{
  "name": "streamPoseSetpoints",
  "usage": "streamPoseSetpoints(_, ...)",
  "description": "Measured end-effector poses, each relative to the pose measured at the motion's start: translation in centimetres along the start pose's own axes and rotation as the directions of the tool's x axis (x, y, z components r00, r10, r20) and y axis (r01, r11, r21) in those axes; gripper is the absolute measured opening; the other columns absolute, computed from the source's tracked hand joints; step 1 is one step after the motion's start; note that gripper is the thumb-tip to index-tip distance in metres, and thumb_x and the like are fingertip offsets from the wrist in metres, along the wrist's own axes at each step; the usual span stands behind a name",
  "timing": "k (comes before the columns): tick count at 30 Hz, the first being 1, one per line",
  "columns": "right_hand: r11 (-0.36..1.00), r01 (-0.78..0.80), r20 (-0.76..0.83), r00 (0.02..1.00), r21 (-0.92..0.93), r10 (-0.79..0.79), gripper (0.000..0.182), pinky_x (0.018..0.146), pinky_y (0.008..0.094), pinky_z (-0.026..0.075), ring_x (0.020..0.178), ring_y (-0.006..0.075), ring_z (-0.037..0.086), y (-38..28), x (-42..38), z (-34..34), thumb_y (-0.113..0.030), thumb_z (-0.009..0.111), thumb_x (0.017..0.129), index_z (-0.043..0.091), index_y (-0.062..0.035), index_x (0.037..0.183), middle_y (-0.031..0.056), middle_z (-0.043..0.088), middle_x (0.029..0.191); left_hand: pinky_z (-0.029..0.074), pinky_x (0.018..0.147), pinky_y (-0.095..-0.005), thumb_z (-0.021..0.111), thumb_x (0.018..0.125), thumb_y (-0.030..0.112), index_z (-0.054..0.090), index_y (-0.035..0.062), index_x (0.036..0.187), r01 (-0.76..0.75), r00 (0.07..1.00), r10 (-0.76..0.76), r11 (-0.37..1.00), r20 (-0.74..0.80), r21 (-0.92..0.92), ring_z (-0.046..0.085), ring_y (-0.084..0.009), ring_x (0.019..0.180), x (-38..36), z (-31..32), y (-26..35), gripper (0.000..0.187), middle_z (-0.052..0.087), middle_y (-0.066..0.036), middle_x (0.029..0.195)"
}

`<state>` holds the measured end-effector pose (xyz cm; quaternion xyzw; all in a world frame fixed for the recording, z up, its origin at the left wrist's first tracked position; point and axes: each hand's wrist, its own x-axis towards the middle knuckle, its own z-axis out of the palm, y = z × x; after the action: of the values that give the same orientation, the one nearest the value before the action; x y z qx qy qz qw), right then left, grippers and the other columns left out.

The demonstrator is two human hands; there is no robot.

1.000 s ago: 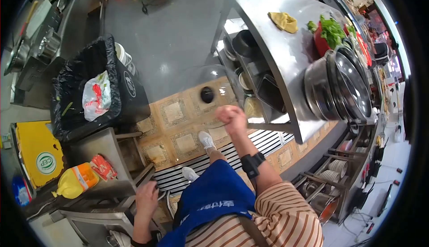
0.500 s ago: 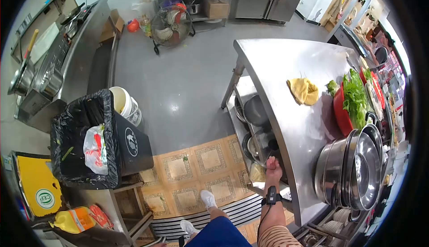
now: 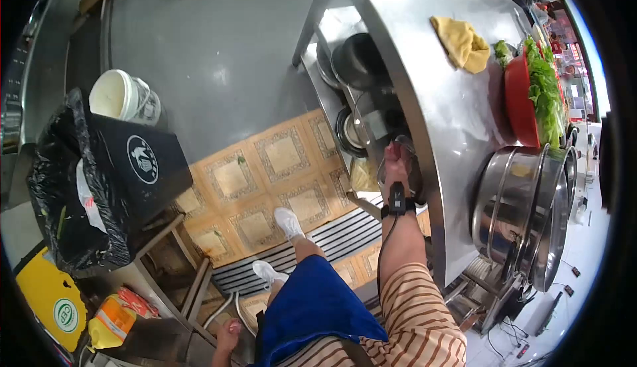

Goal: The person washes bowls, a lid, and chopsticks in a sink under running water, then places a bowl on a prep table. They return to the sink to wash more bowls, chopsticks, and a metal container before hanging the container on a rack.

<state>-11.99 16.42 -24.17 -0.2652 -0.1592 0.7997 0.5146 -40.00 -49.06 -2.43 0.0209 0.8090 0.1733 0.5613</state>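
Observation:
My right hand (image 3: 396, 159) reaches under the steel table (image 3: 424, 101) to the lower shelf, a dark strap with a cable on its wrist. Its fingers are curled at a clear, rounded piece of kitchenware (image 3: 413, 176); I cannot tell what they grip. Just behind it sit a dark pot (image 3: 361, 62) and a round pan (image 3: 350, 131). A yellowish packet (image 3: 363, 176) lies beside the hand. Low on the left, near the lower counter, my left hand (image 3: 229, 334) hangs with curled fingers and no object visible in it.
On the tabletop are a yellow cloth (image 3: 461, 45), a red basin (image 3: 521, 101) of lettuce (image 3: 545, 95) and stacked steel pots (image 3: 497, 201). A lined black trash bin (image 3: 156, 158) and white bucket (image 3: 113, 98) stand left. A striped mat (image 3: 242, 274) lies underfoot.
The view has tilted down and shifted toward the table. My right hand has gone farther in at the lower shelf, and my left hand has come more fully into sight.

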Motion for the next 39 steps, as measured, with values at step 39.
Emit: streamPoseSetpoints(39, -0.366, -0.01, 0.043, 0.99, -0.931, -0.135, 0.028, 0.079, 0.0423, 0.044, 0.092, 0.0359, 0.057, 8.1, -10.5, 14.2, -0.022, 0.046, 0.084, 0.06, -0.0016, 0.097, 0.0219, 0.061, 0.093, 0.046, 0.076, -0.0252, 0.057, 0.082, 0.004, 0.054, 0.0007, 0.11, -0.131, 0.986, 0.09, 0.938, -0.141, -0.321, 0.058, -0.0148, 0.085, -1.4, 2.3, -2.9, 0.028, 0.062, -0.009, 0.094)
